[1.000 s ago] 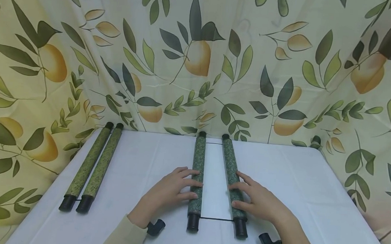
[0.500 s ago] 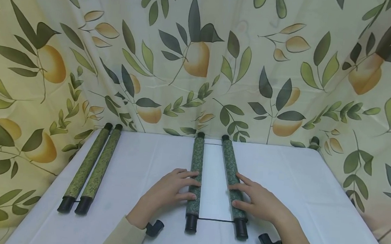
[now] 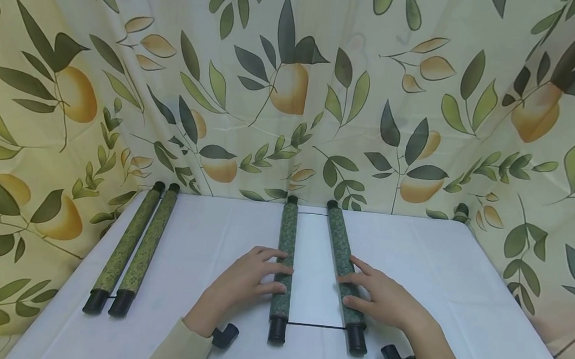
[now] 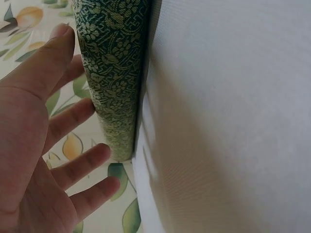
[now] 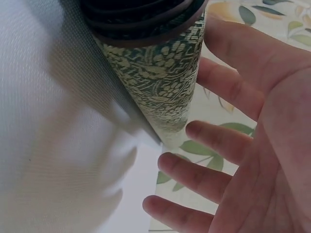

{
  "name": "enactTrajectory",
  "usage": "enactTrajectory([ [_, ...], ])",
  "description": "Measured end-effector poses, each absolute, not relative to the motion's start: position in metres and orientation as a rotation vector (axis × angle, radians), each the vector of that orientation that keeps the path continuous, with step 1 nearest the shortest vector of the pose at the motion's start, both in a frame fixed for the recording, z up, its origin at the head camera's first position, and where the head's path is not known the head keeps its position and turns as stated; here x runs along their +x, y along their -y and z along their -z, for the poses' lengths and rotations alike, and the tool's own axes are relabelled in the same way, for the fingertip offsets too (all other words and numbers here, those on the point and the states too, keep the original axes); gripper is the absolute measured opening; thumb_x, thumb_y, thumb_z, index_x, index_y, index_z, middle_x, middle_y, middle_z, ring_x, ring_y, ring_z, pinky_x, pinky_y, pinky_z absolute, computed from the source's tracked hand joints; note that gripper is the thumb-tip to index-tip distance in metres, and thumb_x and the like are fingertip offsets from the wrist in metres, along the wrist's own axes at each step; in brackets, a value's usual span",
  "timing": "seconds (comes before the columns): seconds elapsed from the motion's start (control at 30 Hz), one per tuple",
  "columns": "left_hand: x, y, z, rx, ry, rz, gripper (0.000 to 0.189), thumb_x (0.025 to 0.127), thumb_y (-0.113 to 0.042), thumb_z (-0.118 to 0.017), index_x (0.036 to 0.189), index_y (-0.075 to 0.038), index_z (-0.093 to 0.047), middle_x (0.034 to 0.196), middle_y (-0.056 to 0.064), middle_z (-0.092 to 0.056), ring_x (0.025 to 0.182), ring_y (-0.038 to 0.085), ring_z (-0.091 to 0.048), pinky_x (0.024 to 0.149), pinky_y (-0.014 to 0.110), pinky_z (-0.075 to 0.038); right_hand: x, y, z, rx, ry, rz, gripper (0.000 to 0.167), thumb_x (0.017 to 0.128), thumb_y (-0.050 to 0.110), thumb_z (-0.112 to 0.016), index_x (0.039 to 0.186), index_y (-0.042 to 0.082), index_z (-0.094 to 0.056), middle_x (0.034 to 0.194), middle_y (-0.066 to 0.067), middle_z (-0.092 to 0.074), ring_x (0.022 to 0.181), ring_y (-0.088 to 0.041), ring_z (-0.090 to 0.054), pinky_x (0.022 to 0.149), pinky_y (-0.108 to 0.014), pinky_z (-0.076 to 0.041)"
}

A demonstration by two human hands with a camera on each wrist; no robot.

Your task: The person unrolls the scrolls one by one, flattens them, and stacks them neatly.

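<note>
A scroll with dark green patterned cloth and black end knobs lies partly unrolled on the table. My left hand (image 3: 247, 275) rests with spread, fairly straight fingers on its left roll (image 3: 288, 235). On the scroll's right roll (image 3: 339, 241), the fingers of my right hand (image 3: 384, 297) lie spread in the same way. A white strip (image 3: 311, 270) shows between the two rolls. In the left wrist view the fingers (image 4: 80, 165) extend beside the brocade roll (image 4: 116, 63). The right wrist view has the fingers (image 5: 194, 177) stretched out next to the other roll (image 5: 165, 82).
A second scroll (image 3: 127, 246) in yellow-green cloth lies at the left of the white-covered table (image 3: 441, 279), its two rolls close together. Black wrist-camera mounts (image 3: 225, 336) sit by the wrists. A leaf-and-fruit patterned curtain (image 3: 321, 132) hangs behind the table's far edge.
The left roll has shifted slightly left together with my left hand. My right hand and the right roll have moved a little right, so the white strip is wider.
</note>
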State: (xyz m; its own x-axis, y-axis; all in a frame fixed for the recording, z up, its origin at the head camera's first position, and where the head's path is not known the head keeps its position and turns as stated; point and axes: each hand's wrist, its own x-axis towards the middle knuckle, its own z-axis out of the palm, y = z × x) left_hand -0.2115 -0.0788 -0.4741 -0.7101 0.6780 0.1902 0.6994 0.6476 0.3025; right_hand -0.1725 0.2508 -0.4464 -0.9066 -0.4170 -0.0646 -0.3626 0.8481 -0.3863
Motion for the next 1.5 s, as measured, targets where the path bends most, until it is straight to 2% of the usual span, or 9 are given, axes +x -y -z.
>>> enactTrajectory([
  [0.13,-0.212,0.0806,0.4752,-1.163,2.794,0.562,0.04,0.094,-0.052,-0.061,0.129,-0.033,-0.067,0.151,-0.002,-0.048,0.138,0.028,-0.044,0.11,0.045,-0.041,-0.1714,-0.2498,0.4445,-0.593,-2.86,0.571,0.039,0.091,0.036,-0.072,0.128,0.024,-0.067,0.158,-0.019,-0.034,0.135,-0.047,-0.044,0.101,-0.065,-0.041],
  [0.33,-0.2111,0.0828,0.477,-1.151,2.839,0.599,0.04,0.094,-0.05,-0.061,0.129,-0.031,-0.065,0.155,-0.003,-0.044,0.142,0.036,-0.039,0.109,0.051,-0.04,-0.1701,-0.2484,0.4441,-0.569,-2.858,0.547,0.037,0.092,0.029,-0.07,0.128,0.024,-0.068,0.158,-0.019,-0.035,0.135,-0.046,-0.044,0.101,-0.064,-0.041],
  [0.63,-0.2107,0.0823,0.4774,-1.122,2.863,0.571,0.044,0.094,-0.053,-0.058,0.135,-0.035,-0.062,0.153,-0.002,-0.046,0.14,0.028,-0.04,0.109,0.046,-0.042,-0.1697,-0.2502,0.4444,-0.527,-2.858,0.565,0.039,0.087,0.041,-0.075,0.124,0.027,-0.07,0.158,-0.018,-0.035,0.137,-0.045,-0.043,0.102,-0.064,-0.04],
  [0.97,-0.2107,0.0831,0.4747,-1.104,2.858,0.619,0.039,0.096,-0.05,-0.06,0.129,-0.031,-0.066,0.156,-0.003,-0.043,0.144,0.038,-0.035,0.111,0.052,-0.038,-0.1695,-0.2514,0.4405,-0.529,-2.876,0.517,0.049,0.089,0.04,-0.073,0.135,0.025,-0.064,0.158,-0.018,-0.035,0.135,-0.047,-0.044,0.1,-0.066,-0.041],
  [1.3,-0.2123,0.0842,0.474,-1.098,2.849,0.6,0.043,0.095,-0.051,-0.059,0.134,-0.032,-0.062,0.153,-0.002,-0.046,0.143,0.034,-0.037,0.113,0.048,-0.036,-0.1717,-0.2537,0.4442,-0.532,-2.888,0.516,0.051,0.089,0.046,-0.072,0.135,0.026,-0.063,0.157,-0.019,-0.036,0.134,-0.048,-0.045,0.097,-0.067,-0.042],
  [1.5,-0.2139,0.0853,0.4766,-1.092,2.838,0.612,0.04,0.096,-0.052,-0.058,0.13,-0.032,-0.066,0.154,-0.002,-0.045,0.143,0.032,-0.037,0.112,0.047,-0.038,-0.1719,-0.2555,0.4448,-0.522,-2.896,0.495,0.049,0.09,0.045,-0.07,0.135,0.027,-0.063,0.158,-0.019,-0.034,0.134,-0.048,-0.044,0.097,-0.068,-0.042],
])
